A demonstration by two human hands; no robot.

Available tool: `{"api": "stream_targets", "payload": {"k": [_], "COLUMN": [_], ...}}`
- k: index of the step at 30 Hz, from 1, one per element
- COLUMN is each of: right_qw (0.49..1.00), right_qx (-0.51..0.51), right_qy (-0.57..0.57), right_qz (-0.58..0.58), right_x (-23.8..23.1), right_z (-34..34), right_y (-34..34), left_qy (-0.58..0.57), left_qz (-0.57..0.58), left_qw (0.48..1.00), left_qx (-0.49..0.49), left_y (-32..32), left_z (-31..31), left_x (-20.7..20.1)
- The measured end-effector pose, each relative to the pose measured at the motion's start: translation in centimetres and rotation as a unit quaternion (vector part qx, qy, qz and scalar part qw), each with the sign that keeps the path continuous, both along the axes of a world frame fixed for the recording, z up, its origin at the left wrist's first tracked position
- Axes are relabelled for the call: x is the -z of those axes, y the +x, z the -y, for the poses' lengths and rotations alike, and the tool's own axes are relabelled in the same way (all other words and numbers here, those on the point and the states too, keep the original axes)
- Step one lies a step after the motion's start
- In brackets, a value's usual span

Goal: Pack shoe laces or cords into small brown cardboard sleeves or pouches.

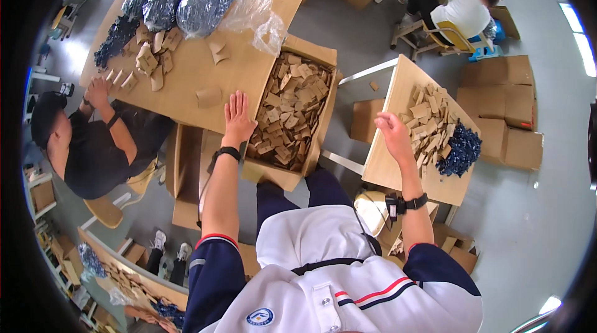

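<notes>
My left hand (239, 120) lies flat with its fingers stretched out, at the front edge of the left wooden table (249, 84) and beside a large open cardboard box (331, 106). That box is filled with many small brown pillow-shaped cartons (293, 115). A single brown carton (209, 97) rests on the tabletop just left of my left fingers. Over the near edge of the right table (388, 168), my right hand (393, 134) hovers with loosely bent fingers slightly apart; nothing shows in it. Nearest to it is a heap of flat brown cartons (429, 115).
Dark blue small packets (460, 149) are piled beside that heap. Plastic bags of dark blue items (205, 6) and more cartons (149, 59) lie on the left table. A seated person (93, 140) works at its left end. Stacked cardboard boxes (500, 106) stand by the right wall.
</notes>
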State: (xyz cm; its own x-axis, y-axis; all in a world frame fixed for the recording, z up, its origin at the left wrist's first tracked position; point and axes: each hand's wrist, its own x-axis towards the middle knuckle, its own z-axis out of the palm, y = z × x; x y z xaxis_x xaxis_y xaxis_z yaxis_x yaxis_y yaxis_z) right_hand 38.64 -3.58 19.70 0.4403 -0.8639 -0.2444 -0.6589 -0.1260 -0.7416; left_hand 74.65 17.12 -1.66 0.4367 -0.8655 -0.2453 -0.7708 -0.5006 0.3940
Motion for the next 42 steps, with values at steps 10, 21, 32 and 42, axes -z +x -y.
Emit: {"api": "stream_targets", "payload": {"k": [10, 21, 32, 42], "right_qw": [0.995, 0.998, 0.964, 0.954], "right_qx": [0.068, 0.063, 0.076, 0.189], "right_qy": [0.016, 0.018, 0.249, 0.175], "right_qz": [-0.069, -0.005, -0.055, -0.152], "right_x": [-4.3, -1.9, 30.9, 60.3], "right_z": [-6.7, -1.4, 18.7, 33.1], "right_y": [-0.7, 1.1, 6.5, 6.7], "left_qy": [0.057, 0.085, -0.123, -0.077], "left_qz": [-0.082, -0.082, 0.031, 0.124], "left_qw": [0.995, 0.992, 0.989, 0.986], "left_qx": [0.021, 0.034, 0.078, 0.080], "left_y": [0.8, 1.0, 3.5, 8.9], "left_z": [0.4, 1.1, 17.3, 32.6], "left_x": [-0.7, -0.5, -7.2, 0.6]}}
